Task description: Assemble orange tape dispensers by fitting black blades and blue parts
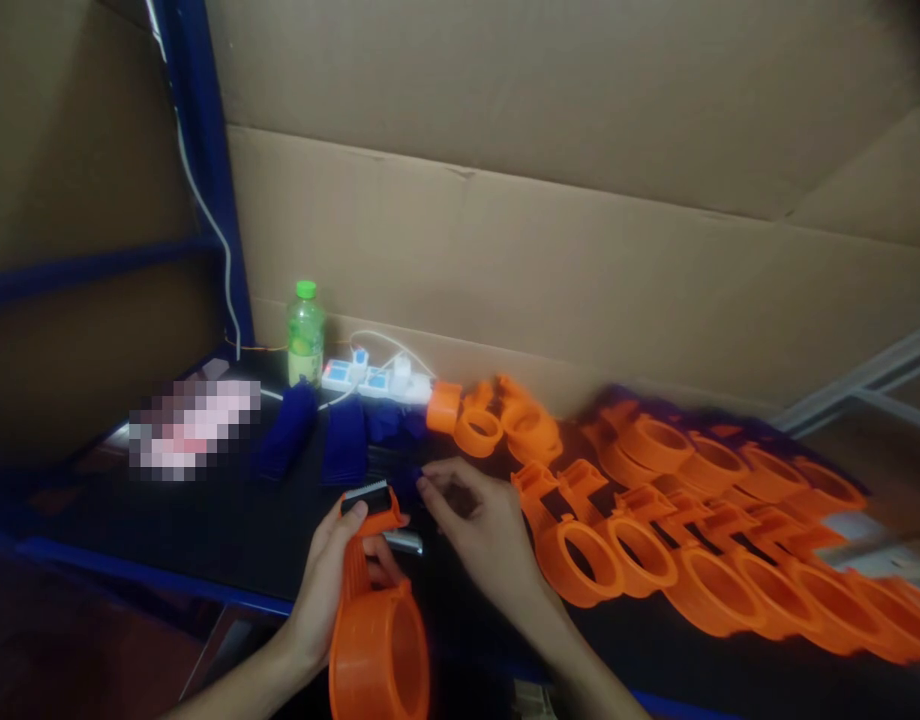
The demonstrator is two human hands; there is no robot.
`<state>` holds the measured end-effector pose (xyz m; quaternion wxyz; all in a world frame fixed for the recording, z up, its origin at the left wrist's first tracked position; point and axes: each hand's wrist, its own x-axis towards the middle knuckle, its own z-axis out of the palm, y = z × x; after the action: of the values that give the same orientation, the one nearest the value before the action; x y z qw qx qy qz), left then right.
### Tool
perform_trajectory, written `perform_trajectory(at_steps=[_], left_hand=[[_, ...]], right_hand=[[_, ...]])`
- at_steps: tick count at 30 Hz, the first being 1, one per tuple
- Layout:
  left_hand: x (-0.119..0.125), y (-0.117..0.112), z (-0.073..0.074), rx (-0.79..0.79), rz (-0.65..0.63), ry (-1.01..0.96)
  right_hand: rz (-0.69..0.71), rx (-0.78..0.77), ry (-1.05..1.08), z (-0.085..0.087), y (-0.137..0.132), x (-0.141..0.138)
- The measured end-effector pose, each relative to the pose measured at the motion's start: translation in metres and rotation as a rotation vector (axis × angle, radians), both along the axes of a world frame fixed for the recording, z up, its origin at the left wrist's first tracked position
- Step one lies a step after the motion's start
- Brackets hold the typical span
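Observation:
My left hand is wrapped around an orange tape dispenser, its round ring hanging low and its head tilted up. A black plate and a pale toothed blade show at the head, under my left thumb. To the right, my right hand is raised above the table with thumb and index finger pinched together. At its fingertips is a small dark blue piece, too blurred to make out fully. A shiny metal object lies partly hidden behind the dispenser's head.
Rows of orange tape dispensers cover the right side of the black table. More dispensers lie at the back. Two dark blue stacks sit before a white power strip. A green-capped bottle stands near the cardboard wall.

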<state>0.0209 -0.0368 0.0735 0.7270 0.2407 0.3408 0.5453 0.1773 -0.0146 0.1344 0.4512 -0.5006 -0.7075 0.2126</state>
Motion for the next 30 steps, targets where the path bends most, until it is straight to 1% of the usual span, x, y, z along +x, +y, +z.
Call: perform_trajectory(at_steps=[5,11,15,20,23,27,30], left_hand=[[0.0,0.002,-0.003,0.026,0.037,-0.019],[0.001,0.003,-0.008,-0.029,0.066,-0.07],[0.0,0.004,-0.009,-0.051,0.047,-0.058],[0.0,0.004,-0.01,-0.033,0.053,-0.044],[0.0,0.002,-0.01,-0.015,0.032,-0.036],[0.0,0.002,-0.008,0.005,-0.009,-0.025],[0.0,0.002,-0.006,-0.007,-0.043,-0.069]], right_hand=[[-0.011,0.145,-0.096,-0.006,-0.013,-0.008],[0.099,0.32,-0.262,-0.021,-0.016,-0.006],[0.114,0.361,-0.311,-0.026,-0.017,-0.003],[0.158,0.389,-0.279,-0.033,-0.017,0.0],[0.174,0.398,-0.276,-0.036,-0.017,0.002],[0.163,0.428,-0.304,-0.041,-0.017,0.003],[0.132,0.451,-0.343,-0.048,-0.018,0.002]])
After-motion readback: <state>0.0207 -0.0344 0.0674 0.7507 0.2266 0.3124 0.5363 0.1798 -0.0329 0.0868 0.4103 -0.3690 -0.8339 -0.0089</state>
